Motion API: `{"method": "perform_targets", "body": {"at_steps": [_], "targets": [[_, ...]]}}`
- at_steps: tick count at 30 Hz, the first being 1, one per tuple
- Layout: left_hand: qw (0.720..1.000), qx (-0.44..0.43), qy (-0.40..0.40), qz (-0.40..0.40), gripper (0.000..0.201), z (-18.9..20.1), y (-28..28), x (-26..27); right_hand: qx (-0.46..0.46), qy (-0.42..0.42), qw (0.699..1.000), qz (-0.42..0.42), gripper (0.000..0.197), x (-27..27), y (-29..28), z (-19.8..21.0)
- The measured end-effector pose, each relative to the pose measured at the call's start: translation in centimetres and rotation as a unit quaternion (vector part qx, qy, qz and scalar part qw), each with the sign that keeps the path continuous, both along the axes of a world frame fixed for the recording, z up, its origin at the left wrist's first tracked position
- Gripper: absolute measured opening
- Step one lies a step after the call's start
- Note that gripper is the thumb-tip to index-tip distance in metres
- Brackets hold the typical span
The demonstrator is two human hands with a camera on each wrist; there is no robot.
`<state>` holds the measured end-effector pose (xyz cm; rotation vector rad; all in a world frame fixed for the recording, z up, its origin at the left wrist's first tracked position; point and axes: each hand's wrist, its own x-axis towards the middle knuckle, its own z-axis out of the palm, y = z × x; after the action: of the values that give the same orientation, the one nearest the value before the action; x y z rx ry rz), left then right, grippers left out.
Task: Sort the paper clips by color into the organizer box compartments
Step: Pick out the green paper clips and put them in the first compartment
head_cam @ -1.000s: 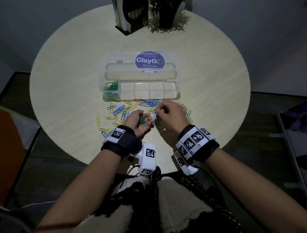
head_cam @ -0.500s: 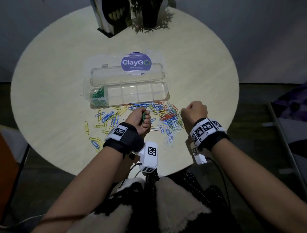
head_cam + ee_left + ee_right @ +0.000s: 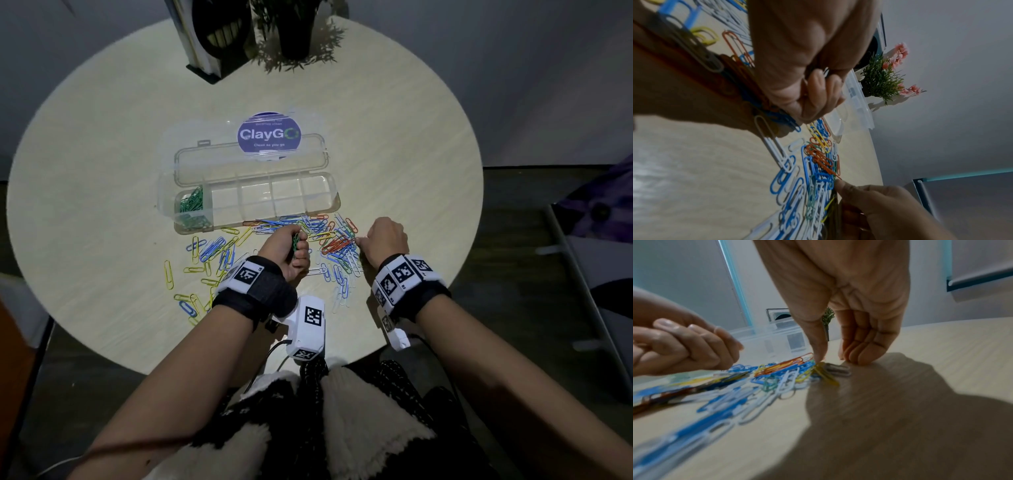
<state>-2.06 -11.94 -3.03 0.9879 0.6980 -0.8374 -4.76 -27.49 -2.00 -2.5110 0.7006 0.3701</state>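
Note:
A clear organizer box (image 3: 318,202) lies open on the round table, with green clips (image 3: 191,205) in its leftmost compartment; the other compartments look bare. In front of it is a mixed pile of paper clips (image 3: 334,241) in blue, white, orange, yellow and green. My left hand (image 3: 286,246) is a fist over the pile and grips a bunch of green clips (image 3: 295,242). My right hand (image 3: 387,238) is at the pile's right edge. Its thumb tip (image 3: 819,359) presses on clips there. Its other fingers (image 3: 863,353) are curled, knuckles on the table, and hold nothing.
More blue and yellow clips (image 3: 205,255) are scattered left of the pile, toward the near table edge. A purple ClayGo sticker (image 3: 269,135) shows by the box lid. A black holder (image 3: 219,31) and a potted plant (image 3: 296,31) stand at the far edge.
My right hand has left my left hand and moved right to the pile's right edge. My left hand has closed into a fist round the green clips and stayed put.

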Motion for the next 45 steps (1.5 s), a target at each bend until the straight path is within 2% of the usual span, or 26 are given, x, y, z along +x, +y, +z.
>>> {"method": "perform_targets", "body": {"at_steps": [3,7,11,13,25,28,31,35,39,42,45], "targets": [[1.000,-0.001,0.003,-0.001,0.038,-0.2,0.1,0.0,-0.025,0.009,0.999,0.024,0.019,-0.4,0.6,-0.2],[1.000,-0.006,0.007,-0.005,0.038,-0.3,0.2,-0.1,-0.004,0.014,0.999,0.048,0.018,-0.4,0.5,-0.5],[1.000,-0.006,0.005,-0.001,0.038,-0.2,0.7,0.1,0.064,-0.048,0.997,-0.015,0.022,-0.2,-0.3,-0.2],[1.000,-0.004,0.004,-0.002,0.038,-0.2,0.9,0.1,0.070,-0.063,0.996,-0.010,0.026,-0.2,-0.3,0.0],[1.000,0.012,-0.007,-0.005,0.037,0.0,1.3,0.1,-0.010,-0.042,0.996,0.081,0.022,0.8,1.2,-0.6],[1.000,0.014,-0.008,-0.007,0.038,0.0,1.3,0.0,-0.018,-0.025,0.997,0.077,0.020,1.0,1.4,-0.8],[1.000,0.012,-0.009,-0.005,0.038,0.2,1.3,0.0,0.012,-0.006,0.999,0.049,0.014,1.1,0.9,-0.7],[1.000,0.017,-0.011,-0.001,0.038,0.3,1.2,0.1,0.069,-0.009,0.998,0.010,0.017,0.6,-0.1,-0.6],[0.999,0.024,-0.012,0.023,0.039,0.3,0.9,0.0,0.113,-0.075,0.991,-0.003,0.013,0.2,-0.1,1.2],[0.999,-0.003,-0.009,0.045,0.040,0.3,0.4,-0.3,0.154,-0.125,0.979,0.041,0.009,0.1,1.6,3.5],[0.996,-0.071,0.002,0.058,0.040,0.5,-0.2,-0.6,0.151,-0.131,0.969,0.147,0.003,0.0,3.9,4.6]]}}
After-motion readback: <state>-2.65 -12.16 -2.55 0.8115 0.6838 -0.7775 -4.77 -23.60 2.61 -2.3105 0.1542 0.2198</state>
